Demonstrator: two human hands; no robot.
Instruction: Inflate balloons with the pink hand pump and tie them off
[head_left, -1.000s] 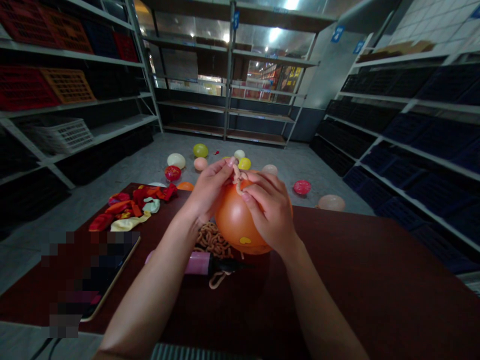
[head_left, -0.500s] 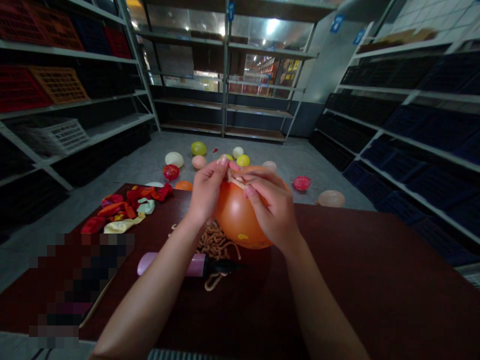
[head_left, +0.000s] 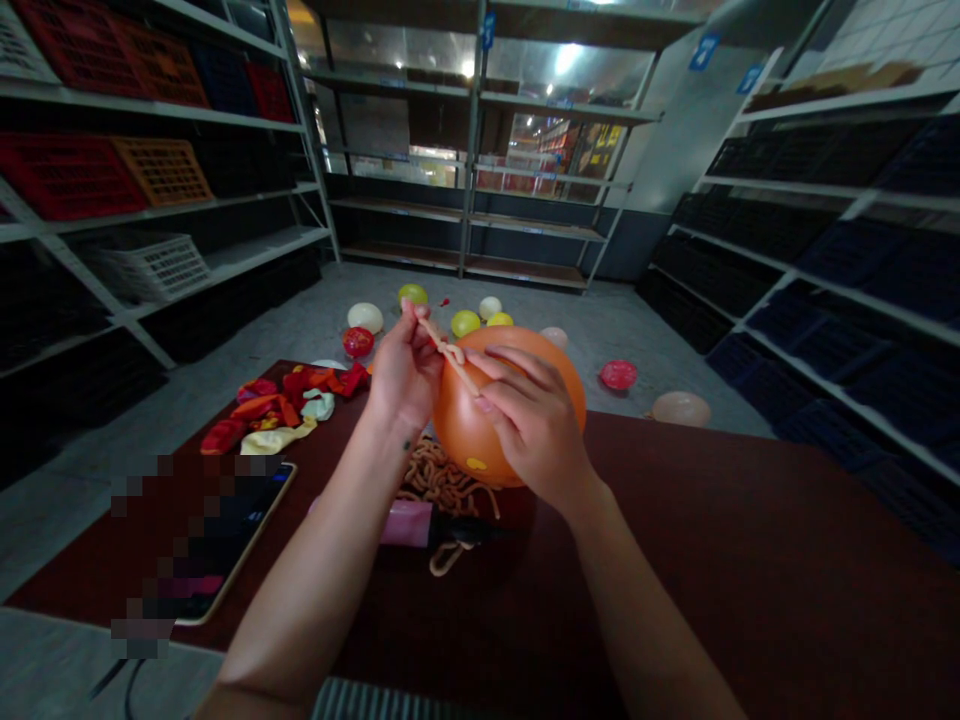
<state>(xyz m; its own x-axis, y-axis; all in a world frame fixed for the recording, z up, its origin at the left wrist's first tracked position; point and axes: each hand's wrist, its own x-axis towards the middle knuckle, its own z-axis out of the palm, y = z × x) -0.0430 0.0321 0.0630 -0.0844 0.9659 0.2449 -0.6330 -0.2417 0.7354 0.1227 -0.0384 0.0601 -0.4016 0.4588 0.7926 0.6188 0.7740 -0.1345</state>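
Note:
An inflated orange balloon (head_left: 540, 385) with yellow spots is held above a dark red table (head_left: 750, 560). My right hand (head_left: 536, 430) is wrapped over its front, fingers closed around the neck. My left hand (head_left: 401, 375) pinches a tan rubber band (head_left: 442, 345) and stretches it up and left from the balloon's neck. Below the balloon lies a heap of tan rubber bands (head_left: 442, 480) and a pink hand pump (head_left: 420, 525).
Several flat, uninflated balloons (head_left: 285, 405) lie at the table's left far corner. A phone (head_left: 225, 550) rests near the left front edge. Several inflated balloons (head_left: 465, 322) are scattered on the grey floor. Metal shelves with crates (head_left: 150, 170) line both sides.
My left hand has pulled the rubber band out to the upper left, stretching it taut. The balloon has shifted slightly right and up with my right hand still on it.

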